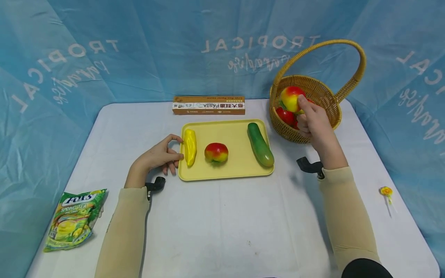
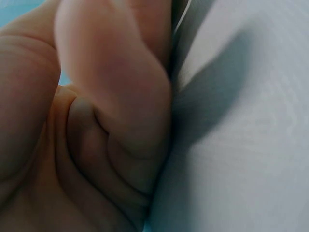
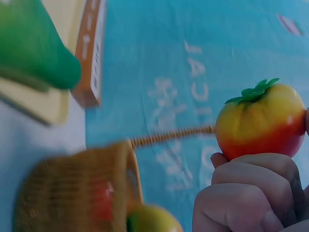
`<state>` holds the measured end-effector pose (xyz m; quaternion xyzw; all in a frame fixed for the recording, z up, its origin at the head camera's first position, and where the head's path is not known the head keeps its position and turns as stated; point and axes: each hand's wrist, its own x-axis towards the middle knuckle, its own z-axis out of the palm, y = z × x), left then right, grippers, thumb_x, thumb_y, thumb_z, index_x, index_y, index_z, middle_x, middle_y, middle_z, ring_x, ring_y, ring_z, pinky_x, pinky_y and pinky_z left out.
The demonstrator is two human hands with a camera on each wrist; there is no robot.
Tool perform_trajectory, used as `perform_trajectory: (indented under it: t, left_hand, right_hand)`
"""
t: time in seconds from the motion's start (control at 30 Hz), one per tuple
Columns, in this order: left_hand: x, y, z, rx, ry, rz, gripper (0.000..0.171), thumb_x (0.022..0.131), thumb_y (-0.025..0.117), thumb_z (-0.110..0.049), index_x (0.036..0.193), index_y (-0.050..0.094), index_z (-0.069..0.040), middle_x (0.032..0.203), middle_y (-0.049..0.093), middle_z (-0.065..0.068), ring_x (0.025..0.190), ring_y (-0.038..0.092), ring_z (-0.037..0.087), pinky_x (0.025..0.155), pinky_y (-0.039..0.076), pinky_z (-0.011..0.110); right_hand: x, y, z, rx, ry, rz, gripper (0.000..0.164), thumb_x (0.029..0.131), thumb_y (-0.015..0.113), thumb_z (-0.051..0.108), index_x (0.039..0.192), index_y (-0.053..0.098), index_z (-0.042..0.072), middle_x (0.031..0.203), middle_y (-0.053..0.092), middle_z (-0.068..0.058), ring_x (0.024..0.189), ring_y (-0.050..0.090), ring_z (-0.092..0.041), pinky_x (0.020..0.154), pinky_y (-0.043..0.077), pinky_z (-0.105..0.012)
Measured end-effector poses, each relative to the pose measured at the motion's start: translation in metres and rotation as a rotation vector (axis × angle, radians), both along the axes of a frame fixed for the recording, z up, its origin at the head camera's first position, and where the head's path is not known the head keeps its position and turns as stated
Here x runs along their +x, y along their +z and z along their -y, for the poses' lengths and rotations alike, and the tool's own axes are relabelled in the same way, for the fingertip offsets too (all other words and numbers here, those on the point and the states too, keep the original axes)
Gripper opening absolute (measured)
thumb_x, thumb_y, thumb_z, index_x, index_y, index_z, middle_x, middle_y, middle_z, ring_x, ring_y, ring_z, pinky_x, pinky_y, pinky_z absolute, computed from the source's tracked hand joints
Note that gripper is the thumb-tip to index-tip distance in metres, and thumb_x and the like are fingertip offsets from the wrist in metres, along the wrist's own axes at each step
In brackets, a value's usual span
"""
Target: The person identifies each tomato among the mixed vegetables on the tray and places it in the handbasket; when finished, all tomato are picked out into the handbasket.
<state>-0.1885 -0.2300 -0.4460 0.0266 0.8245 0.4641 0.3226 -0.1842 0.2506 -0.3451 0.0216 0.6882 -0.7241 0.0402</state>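
Note:
My right hand (image 1: 314, 121) pinches a red-and-yellow toy fruit (image 1: 291, 97) over the wicker basket (image 1: 300, 135). Seen from the right wrist, this fruit (image 3: 260, 121) has green leaves on top and sits between thumb and curled fingers. Red fruit (image 1: 285, 116) lies inside the basket, partly covered by the hand. My left hand (image 1: 158, 154) grips the left rim of a yellow tray (image 1: 229, 173), beside a yellow toy banana (image 1: 190, 147). A second red-and-yellow fruit (image 1: 216, 152) lies mid-tray, and a green toy cucumber (image 1: 260, 144) at its right end. Curled fingers (image 2: 116, 87) fill the left wrist view.
A brown pasta box (image 1: 208, 105) lies behind the tray. The basket's tall handle (image 1: 361, 58) arches above it at the back right. At the front left is a green candy bag (image 1: 74, 218). A yellow lollipop (image 1: 386, 190) lies near the right table edge.

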Motion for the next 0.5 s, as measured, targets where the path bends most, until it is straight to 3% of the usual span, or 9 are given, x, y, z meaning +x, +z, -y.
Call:
perform_trajectory:
  t: [0.27,0.33,0.5]
  left_hand:
    - [0.007,0.019,-0.008,-0.020,-0.012,0.004,0.058,0.096,0.066,-0.023,0.140,0.029,-0.021,0.077,0.069,0.018,0.055,0.067,0.028,0.048,0.055,0.033]
    - [0.008,0.024,-0.009,-0.020,-0.012,0.004,0.057,0.096,0.067,-0.023,0.140,0.030,-0.020,0.077,0.069,0.018,0.055,0.067,0.029,0.048,0.055,0.033]
    - [0.010,0.027,-0.011,-0.013,-0.012,0.005,0.058,0.096,0.067,-0.023,0.140,0.030,-0.021,0.078,0.069,0.018,0.055,0.067,0.029,0.049,0.055,0.033]
  right_hand:
    - [-0.007,0.000,-0.042,0.007,-0.182,0.004,0.056,0.090,0.065,0.056,0.106,0.050,0.005,0.049,0.029,0.001,0.040,0.020,-0.018,0.042,0.007,-0.034]
    - [-0.009,-0.002,-0.051,0.102,-0.254,0.014,0.058,0.087,0.066,0.060,0.114,0.053,0.010,0.052,0.033,0.002,0.041,0.024,-0.017,0.038,0.013,-0.030]
    - [-0.014,-0.007,-0.066,0.351,-0.394,0.092,0.078,0.082,0.063,0.070,0.139,0.051,0.018,0.083,0.048,0.001,0.047,0.036,-0.013,0.041,0.033,-0.023]
